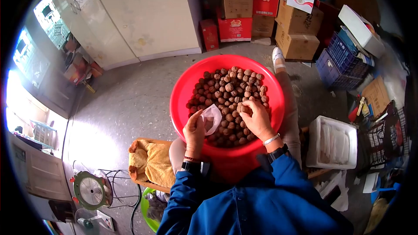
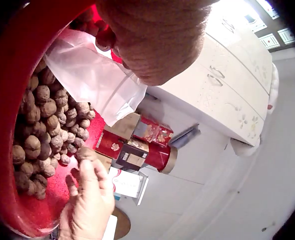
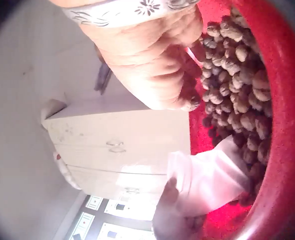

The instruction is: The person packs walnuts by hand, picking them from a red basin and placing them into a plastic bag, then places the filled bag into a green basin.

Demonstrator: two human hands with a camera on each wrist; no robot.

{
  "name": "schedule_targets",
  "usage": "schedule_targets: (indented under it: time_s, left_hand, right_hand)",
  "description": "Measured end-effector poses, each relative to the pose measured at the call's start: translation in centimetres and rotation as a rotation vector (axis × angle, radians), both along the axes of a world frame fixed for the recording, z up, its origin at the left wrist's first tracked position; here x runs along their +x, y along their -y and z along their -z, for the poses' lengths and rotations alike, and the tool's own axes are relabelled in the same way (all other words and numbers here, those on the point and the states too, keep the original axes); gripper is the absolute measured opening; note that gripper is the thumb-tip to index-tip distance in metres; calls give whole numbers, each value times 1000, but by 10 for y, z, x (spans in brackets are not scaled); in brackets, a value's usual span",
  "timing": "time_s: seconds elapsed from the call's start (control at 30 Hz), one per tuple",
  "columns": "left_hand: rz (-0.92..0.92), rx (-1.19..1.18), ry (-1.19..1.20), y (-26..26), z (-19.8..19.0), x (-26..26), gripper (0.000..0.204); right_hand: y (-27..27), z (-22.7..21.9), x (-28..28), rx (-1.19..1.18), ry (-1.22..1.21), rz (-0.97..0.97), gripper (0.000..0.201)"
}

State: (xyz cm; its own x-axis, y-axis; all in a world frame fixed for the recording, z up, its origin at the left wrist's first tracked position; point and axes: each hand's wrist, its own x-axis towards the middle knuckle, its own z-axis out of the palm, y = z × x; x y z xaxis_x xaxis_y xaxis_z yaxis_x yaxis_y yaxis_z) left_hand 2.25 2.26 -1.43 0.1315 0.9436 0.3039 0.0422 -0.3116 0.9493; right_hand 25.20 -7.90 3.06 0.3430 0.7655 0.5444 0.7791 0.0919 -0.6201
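A large red basin (image 1: pixel 177 98) holds a heap of brown walnuts (image 1: pixel 229 87). At the basin's near left, my left hand (image 1: pixel 193 131) grips the edge of a small thin white bag (image 2: pixel 82 67), whose mouth stands open over the walnuts. My right hand (image 1: pixel 258 119) is above the right part of the heap, to the right of the bag. Between its thumb and fingers it pinches a walnut (image 2: pixel 85 154), seen at the fingertips in the left wrist view. In the right wrist view the white bag (image 3: pixel 207 182) hangs close over the heap.
To the right stands a white foam box (image 1: pixel 315 148) with clear bags inside. Blue crates (image 1: pixel 333 67) and stacked cartons (image 1: pixel 298 30) line the back right. On the left are a yellow plush cushion (image 1: pixel 154 161), a fan (image 1: pixel 91 190) with cables, and a green tub (image 1: pixel 148 217).
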Motion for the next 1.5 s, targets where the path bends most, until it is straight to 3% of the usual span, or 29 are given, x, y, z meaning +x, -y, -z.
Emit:
schedule_targets:
  time_s: [0.17, 0.33, 0.47, 0.5, 0.63, 0.77, 0.87, 1.0, 1.13, 1.3, 1.37, 1.5]
  left_hand:
    - [29, -46, 78, 1, 0, 3, 23]
    - [27, -49, 75, -1, 3, 1, 24]
    - [-4, 57, 76, -7, 13, 4, 24]
    - [-1, 57, 76, -4, 7, 3, 24]
    - [0, -37, -43, 6, -12, -1, 23]
    - [3, -73, -11, 8, -19, 0, 22]
    - [-46, 92, -9, -3, 3, 3, 22]
    - [-5, -18, 6, 0, -3, 1, 21]
    - [11, -45, 4, 3, -10, 0, 22]
    - [19, -15, -3, 3, -8, 1, 23]
    - [42, -122, 51, 5, -11, 0, 23]
    - [-14, -15, -49, -2, 0, 0, 22]
  right_hand:
    - [1, -55, -30, 186, -57, -70, 35]
    - [4, -68, -58, 290, -53, -53, 35]
    - [-8, -43, -54, 109, 231, -269, 38]
    - [-10, -36, -54, 32, 67, -281, 30]
    - [-6, -16, -25, -104, -12, -88, 22]
    - [-2, 16, 16, -185, 121, 118, 21]
    - [1, 33, 29, -297, 144, 76, 17]
    - [9, 26, 16, -427, 228, -55, 22]
    - [10, 29, 9, -396, 377, -51, 21]
    - [7, 40, 9, -346, 386, -19, 21]
    - [7, 40, 9, -329, 381, 3, 19]
    - [7, 38, 10, -298, 374, 5, 21]
